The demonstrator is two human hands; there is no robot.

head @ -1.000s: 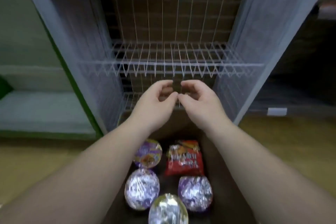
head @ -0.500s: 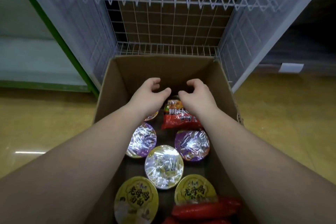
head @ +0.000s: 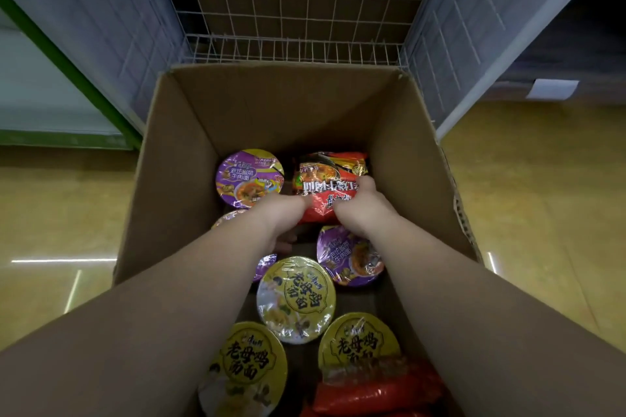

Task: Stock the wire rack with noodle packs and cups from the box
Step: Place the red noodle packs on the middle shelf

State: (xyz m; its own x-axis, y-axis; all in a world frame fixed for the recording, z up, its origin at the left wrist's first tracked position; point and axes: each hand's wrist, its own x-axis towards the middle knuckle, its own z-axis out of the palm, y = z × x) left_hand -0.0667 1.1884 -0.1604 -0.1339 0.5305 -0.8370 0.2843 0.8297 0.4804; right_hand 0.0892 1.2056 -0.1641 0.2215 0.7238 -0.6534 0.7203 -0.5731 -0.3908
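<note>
While the rack [head: 298, 3] shows only a bare bottom shelf and back grid here, the box [head: 176, 162] in front of it holds nearly all that can be seen of the stock, so I judge the job far from finished; any higher shelves are out of view. Along the box's near edge lie two yellow cups [head: 242, 371] and some red packs [head: 376, 389]; a third yellow cup sits mid-box, with purple cups [head: 250, 177] toward the far wall and by the right wall. At the far right corner a red pack [head: 330, 179] rests on the box floor, and both hands are on it. The left hand [head: 283, 213] grips its near left edge and the right hand [head: 360, 210] grips its near right edge, fingers curled around the wrapper. It appears not yet lifted. Left to do: raise this pack to a shelf, then the cups and remaining packs.
</note>
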